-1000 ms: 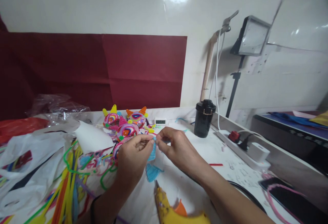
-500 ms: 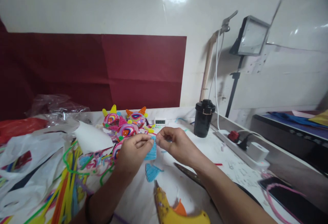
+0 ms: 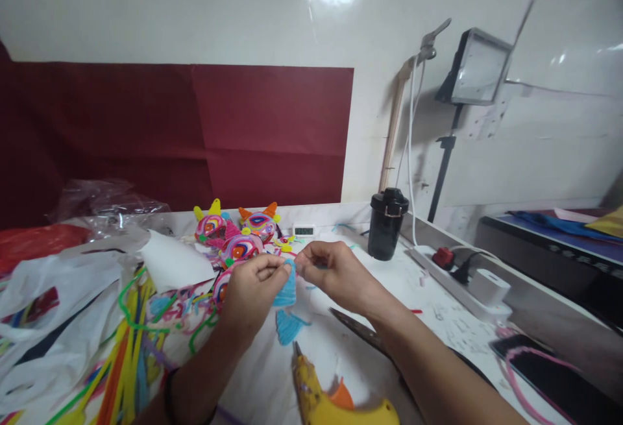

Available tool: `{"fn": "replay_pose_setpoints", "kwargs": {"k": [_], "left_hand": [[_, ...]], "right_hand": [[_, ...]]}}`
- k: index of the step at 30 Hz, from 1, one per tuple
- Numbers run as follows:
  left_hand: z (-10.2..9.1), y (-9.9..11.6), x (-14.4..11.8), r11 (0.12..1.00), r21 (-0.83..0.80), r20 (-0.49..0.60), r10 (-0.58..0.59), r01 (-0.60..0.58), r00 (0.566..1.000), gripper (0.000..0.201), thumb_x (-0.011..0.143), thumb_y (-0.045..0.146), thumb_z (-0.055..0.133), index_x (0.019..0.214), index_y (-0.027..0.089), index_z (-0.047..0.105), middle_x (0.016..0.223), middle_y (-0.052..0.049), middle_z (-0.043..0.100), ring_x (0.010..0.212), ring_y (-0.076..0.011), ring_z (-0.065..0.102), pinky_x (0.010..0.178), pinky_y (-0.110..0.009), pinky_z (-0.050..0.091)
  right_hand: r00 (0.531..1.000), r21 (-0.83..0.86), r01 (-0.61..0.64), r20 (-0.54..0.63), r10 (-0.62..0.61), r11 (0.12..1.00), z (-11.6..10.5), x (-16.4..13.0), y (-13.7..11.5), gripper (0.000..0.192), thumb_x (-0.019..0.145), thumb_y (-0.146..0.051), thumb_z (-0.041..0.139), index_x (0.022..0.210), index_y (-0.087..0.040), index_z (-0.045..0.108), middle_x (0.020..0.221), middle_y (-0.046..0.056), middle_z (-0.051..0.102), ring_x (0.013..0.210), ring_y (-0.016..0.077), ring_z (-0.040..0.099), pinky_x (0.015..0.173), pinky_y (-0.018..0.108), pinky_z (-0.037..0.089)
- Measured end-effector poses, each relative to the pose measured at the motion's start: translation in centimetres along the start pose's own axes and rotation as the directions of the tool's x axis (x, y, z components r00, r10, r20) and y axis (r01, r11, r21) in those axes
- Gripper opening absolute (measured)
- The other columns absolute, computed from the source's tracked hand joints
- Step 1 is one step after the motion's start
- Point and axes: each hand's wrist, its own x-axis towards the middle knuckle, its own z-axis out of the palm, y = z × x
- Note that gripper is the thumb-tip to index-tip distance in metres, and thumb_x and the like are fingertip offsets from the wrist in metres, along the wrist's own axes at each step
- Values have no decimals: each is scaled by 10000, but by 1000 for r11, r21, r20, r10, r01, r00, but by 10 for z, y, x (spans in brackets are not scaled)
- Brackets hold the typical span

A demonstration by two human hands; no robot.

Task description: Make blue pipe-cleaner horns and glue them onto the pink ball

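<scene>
The ribbed blue pipe-cleaner piece (image 3: 286, 294) is pinched in the left hand (image 3: 253, 287). The right hand (image 3: 337, 276) nearly closes at its upper edge; whether it grips anything, I cannot tell. From the piece: blue fan-shaped piece (image 3: 289, 328), six o'clock; hot glue gun (image 3: 311, 389), half past five; black tumbler (image 3: 386, 230), two.

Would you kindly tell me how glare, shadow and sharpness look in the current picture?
Head view: glare whitens the wall at top centre, with small glints at far right; a soft shadow falls left of the lamp; the display is too small and soft to read; fine detail around the right hand looks blurred.
</scene>
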Motion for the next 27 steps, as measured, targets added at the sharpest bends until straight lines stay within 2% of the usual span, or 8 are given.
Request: {"fn": "replay_pose_setpoints", "kwargs": {"k": [4,13,19,24,27], "left_hand": [[0,0,0,998,-33,3,-44,44,999,114,628,256,689,689,159,684,520,34,648,521,-131,621,471,-183,454],[2,2,-2,995,-56,-3,-79,79,997,91,586,245,686,622,169,652,497,46,634,467,-109,577,446,-184,427],[2,-1,0,1000,8,6,27,-27,1000,46,588,230,647,586,187,632,491,49,589,482,-116,563,442,-190,409],[3,-3,-1,977,141,6,161,-160,987,59,611,228,616,590,182,647,566,21,589,540,-122,555,490,-198,422],[3,-4,-1,973,165,-2,162,-159,987,67,608,228,607,570,181,638,563,19,581,542,-124,544,499,-203,418]], "right_hand": [[1000,-25,-19,-21,18,1000,-2,-1,-1,116,747,-205,555,731,-153,657,692,16,656,657,143,586,605,233,427],[999,-62,-15,-42,13,998,1,-2,-1,111,737,-206,540,690,-157,628,648,3,621,617,131,553,569,227,404],[999,-51,-11,-44,9,999,4,-1,1,101,725,-202,535,668,-161,608,628,-3,609,589,123,542,547,219,391],[998,-119,-45,-50,39,992,7,-4,-5,88,710,-186,542,650,-162,602,605,-6,592,568,118,514,553,229,373],[998,-146,-54,-51,47,988,7,-4,-6,90,714,-168,537,660,-159,608,600,-7,586,561,117,503,552,231,368]]}}
